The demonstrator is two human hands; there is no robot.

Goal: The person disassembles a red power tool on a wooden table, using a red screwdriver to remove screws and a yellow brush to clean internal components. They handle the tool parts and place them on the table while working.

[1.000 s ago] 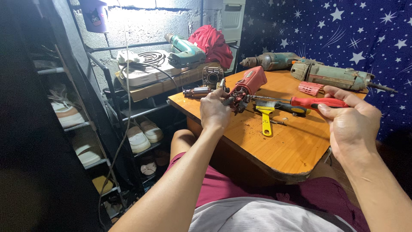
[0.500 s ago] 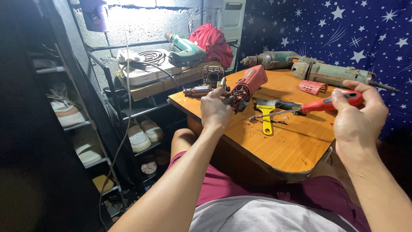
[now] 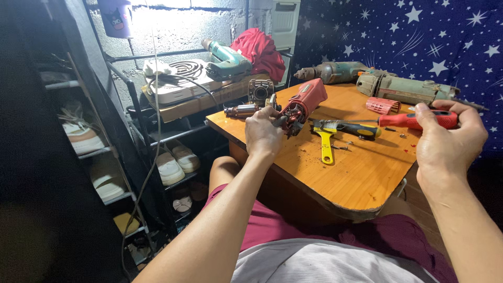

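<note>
Left hand (image 3: 264,131) grips red tool body (image 3: 304,104) (casing open); right hand (image 3: 450,141) holds red screwdriver (image 3: 419,120).

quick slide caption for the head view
Left hand grips a red power tool body; right hand holds a red-handled screwdriver over the wooden table.

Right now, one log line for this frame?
left hand: grips red power tool body | right hand: holds red-handled screwdriver | wooden table: yellow brush, loose screws
</note>
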